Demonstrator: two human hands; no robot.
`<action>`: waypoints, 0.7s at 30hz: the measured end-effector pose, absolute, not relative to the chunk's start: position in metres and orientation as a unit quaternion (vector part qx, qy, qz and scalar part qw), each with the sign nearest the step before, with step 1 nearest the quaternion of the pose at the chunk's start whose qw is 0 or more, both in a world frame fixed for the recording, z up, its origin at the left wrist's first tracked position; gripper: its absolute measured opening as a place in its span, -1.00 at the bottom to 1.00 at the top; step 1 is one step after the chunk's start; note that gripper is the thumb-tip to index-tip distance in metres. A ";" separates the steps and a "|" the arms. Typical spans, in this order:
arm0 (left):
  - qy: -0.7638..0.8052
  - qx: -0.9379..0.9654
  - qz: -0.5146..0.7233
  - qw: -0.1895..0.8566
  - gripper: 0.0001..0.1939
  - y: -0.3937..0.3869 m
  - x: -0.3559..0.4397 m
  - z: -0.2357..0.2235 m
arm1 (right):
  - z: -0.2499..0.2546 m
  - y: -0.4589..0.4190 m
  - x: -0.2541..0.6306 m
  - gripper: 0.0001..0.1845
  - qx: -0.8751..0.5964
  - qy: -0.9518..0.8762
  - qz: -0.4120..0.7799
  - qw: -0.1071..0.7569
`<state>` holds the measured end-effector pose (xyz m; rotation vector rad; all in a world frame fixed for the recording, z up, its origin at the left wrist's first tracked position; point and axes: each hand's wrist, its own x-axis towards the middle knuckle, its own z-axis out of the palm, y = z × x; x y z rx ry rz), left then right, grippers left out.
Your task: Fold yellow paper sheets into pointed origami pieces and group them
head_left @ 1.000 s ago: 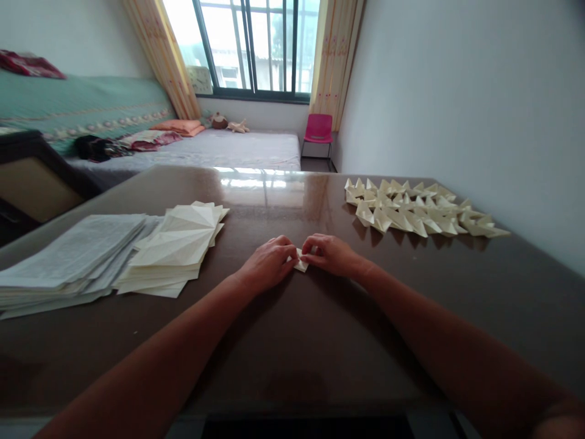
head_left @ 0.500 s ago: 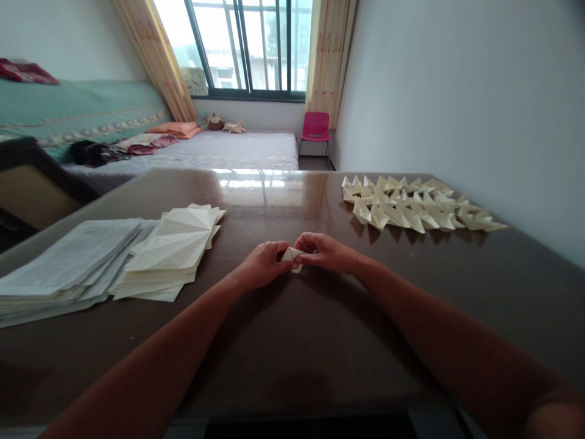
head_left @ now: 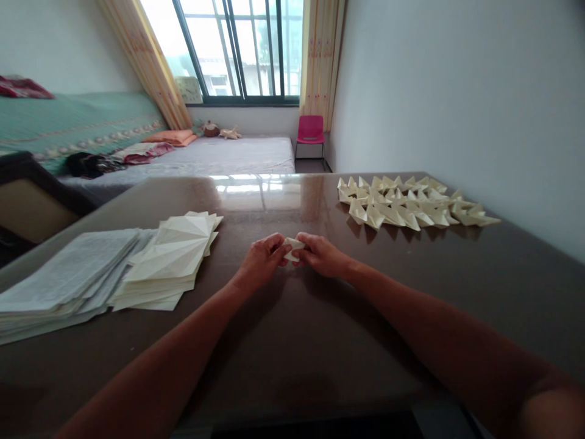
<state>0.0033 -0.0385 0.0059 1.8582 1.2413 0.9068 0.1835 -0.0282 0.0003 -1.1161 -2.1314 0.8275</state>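
Note:
A small folded piece of cream paper point(head_left: 294, 246) is held between both hands just above the middle of the brown table point(head_left: 292, 341). My left hand point(head_left: 265, 258) pinches its left side, thumb toward me. On its right side, my right hand point(head_left: 321, 253) grips it with thumb and fingers closed. The fingers partly cover the paper, so its full shape is hidden. At the right back of the table, several folded paper boats point(head_left: 402, 210) stand packed in rows.
On the left lie a stack of creased cream sheets point(head_left: 171, 244) and a pile of printed paper point(head_left: 68, 262). Beyond the table are a bed point(head_left: 247, 152), a pink chair point(head_left: 311, 130) and a window. A white wall point(head_left: 457, 91) runs along the right.
My right hand has shifted its grip, its thumb now on the paper's near right side. The folded paper has turned and looks flatter. The camera view has tilted slightly.

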 end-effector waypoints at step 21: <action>0.471 0.770 0.363 0.230 -0.69 -0.030 -0.003 -0.004 | -0.004 -0.014 0.195 -0.65 -0.418 -0.772 0.328 0.348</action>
